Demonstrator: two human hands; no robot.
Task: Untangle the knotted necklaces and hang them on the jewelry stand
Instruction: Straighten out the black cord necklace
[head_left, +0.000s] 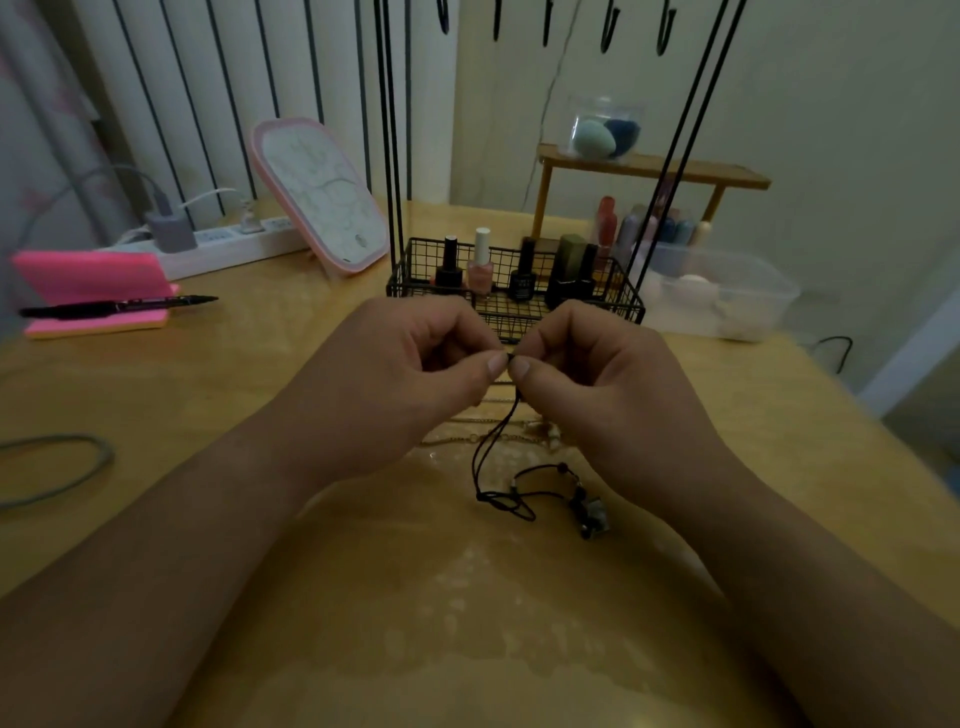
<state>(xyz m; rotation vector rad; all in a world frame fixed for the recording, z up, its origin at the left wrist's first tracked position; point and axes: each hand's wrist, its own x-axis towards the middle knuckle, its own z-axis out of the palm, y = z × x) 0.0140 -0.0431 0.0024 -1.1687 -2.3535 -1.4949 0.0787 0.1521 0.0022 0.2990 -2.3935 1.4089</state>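
Note:
My left hand (410, 374) and my right hand (587, 379) meet above the table and both pinch the top of a black cord necklace (493, 452) between thumb and forefinger. The cord hangs down between my hands to a loop and a dark beaded pendant (589, 512) lying on the table. Thin gold chain necklaces (467, 439) lie on the table under my hands, partly hidden. The black wire jewelry stand (519, 306) rises just behind my hands; its hooks (608, 31) show at the top edge.
Nail polish bottles (480, 262) fill the stand's basket. A pink mirror (322, 197), a power strip (218, 247), pink sticky notes with a pen (93, 301), a clear plastic box (727, 296), a wooden shelf (654, 171) and a grey loop (57, 467) surround it.

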